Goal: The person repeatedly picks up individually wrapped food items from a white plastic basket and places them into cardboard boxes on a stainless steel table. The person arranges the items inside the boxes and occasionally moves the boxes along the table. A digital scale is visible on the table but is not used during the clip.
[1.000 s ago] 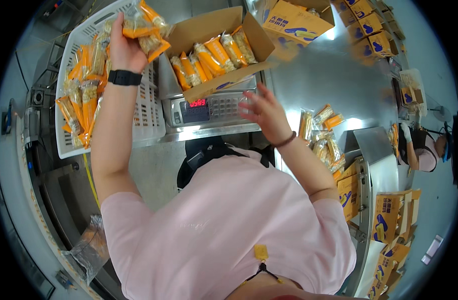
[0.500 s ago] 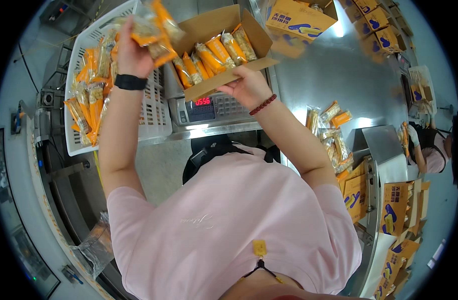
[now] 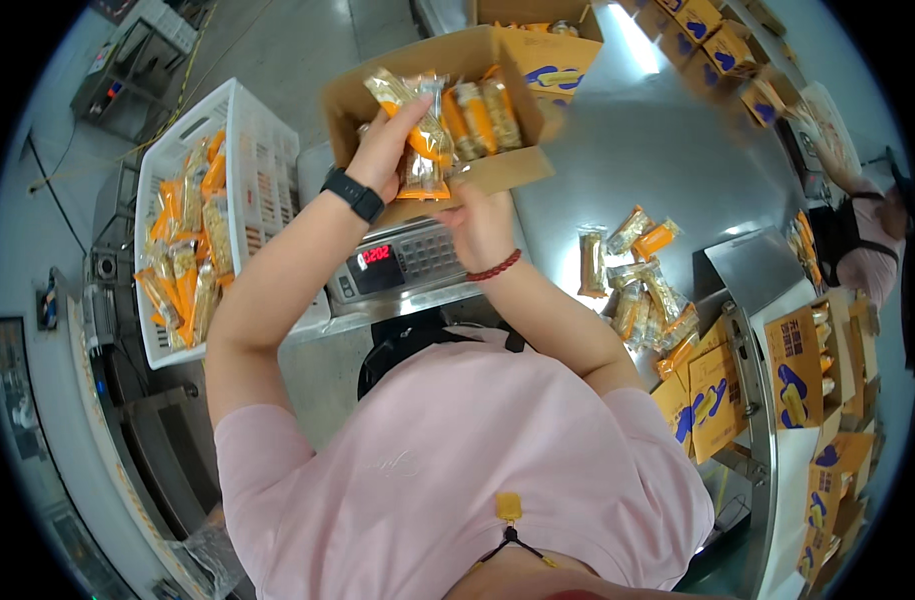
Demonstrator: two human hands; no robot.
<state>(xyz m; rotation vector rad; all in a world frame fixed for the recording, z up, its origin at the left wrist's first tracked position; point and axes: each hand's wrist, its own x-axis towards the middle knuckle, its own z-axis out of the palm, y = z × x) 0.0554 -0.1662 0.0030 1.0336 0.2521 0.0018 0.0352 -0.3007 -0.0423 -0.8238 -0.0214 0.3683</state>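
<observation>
My left hand [image 3: 385,150], with a black watch on the wrist, is closed around several clear-and-orange wrapped snack bars [image 3: 427,135]. It holds them over the left part of an open cardboard box [image 3: 352,100]. More wrapped bars [image 3: 482,115] stand in a row in the box's right part; my hand and its bars hide much of the left part. My right hand [image 3: 482,228], with a red bead bracelet, grips the box's near flap [image 3: 502,178]; its fingertips are slightly blurred. Below the box is a digital scale [image 3: 402,262] with a lit red display.
On the left stands a white plastic basket [image 3: 267,185] of wrapped bars. Loose bars [image 3: 652,300] lie on the steel table [image 3: 637,150] to the right. Another filled box [image 3: 552,60] is at the back, more boxes [image 3: 792,375] at right. A co-worker [image 3: 862,240] stands far right.
My left hand has brought the bars from above the basket's edge rightward and down over the box. My right hand has shifted nearer and left along the flap. The scale's display has changed.
</observation>
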